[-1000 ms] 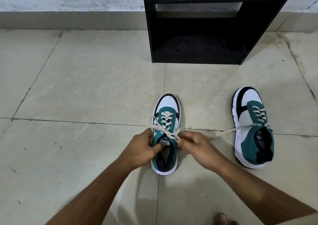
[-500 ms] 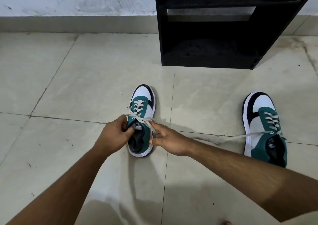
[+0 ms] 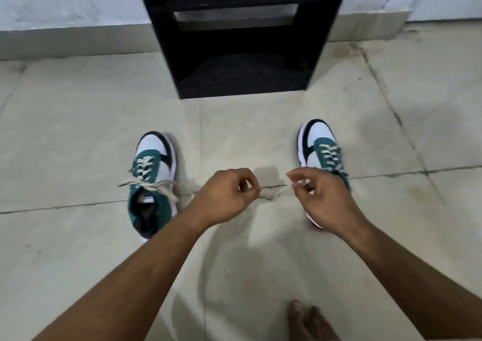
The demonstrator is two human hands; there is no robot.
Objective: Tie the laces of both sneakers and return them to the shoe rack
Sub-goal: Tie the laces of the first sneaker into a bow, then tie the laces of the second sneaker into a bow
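Note:
Two green, white and black sneakers stand on the tiled floor, toes toward the rack. The left sneaker (image 3: 154, 179) has its cream laces crossed over the tongue, with ends lying to both sides. The right sneaker (image 3: 319, 150) is partly hidden behind my right hand. A loose cream lace (image 3: 271, 193) from the right sneaker stretches left across the floor gap. My left hand (image 3: 227, 197) pinches the lace's left part. My right hand (image 3: 322, 197) pinches it closer to the shoe. Neither hand touches the left sneaker.
A black shoe rack (image 3: 240, 61) stands against the white wall straight ahead, its lower shelf open toward me. Beige floor tiles (image 3: 78, 132) spread all around. My bare toes (image 3: 305, 319) show at the bottom edge.
Both hands have left the left sneaker's laces and moved right. They now hold the loose lace of the right sneaker. The view has shifted right.

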